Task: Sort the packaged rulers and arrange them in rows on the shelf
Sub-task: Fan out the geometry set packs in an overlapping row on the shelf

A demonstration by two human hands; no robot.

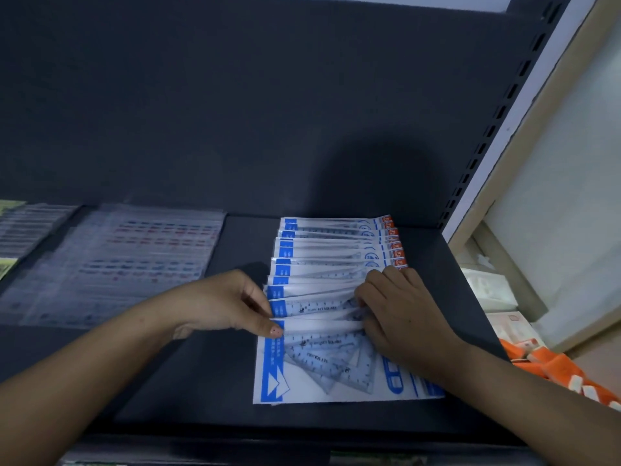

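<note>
**Left hand** (235, 304): thumb and curled fingers pinch the left edges of the white-and-blue plastic ruler packets (326, 253), near the front of their row. This looks like a steadying hold, to square the overlaps on that side.

**Right hand** (400, 311): fingers bent, tips tucked in among the overlapped packets on the row's right side, gripping a few of them. It is probably spacing one or sliding it into line.

**Ruler packets:** clear rulers and set squares inside. They lie flat, shingled one over another from back to front, with blue bands at the left and orange tabs at the right. The uniform facing suggests this lot is sorted. The row looks nearly complete, with only the spacing under adjustment.

**Frontmost packet** (302, 375): fully exposed, at the near end of the row.

**Dark grey shelf board** (201, 381): carries the row, which sits toward its right end.

**Left of the row:** clear plastic sleeves with red and blue print (134, 257), flat, apart from the row, blurred.

**Right of the row:** slotted dark upright (504, 112). Beyond it and lower are orange-and-white packs (564, 368), off the shelf.
</note>
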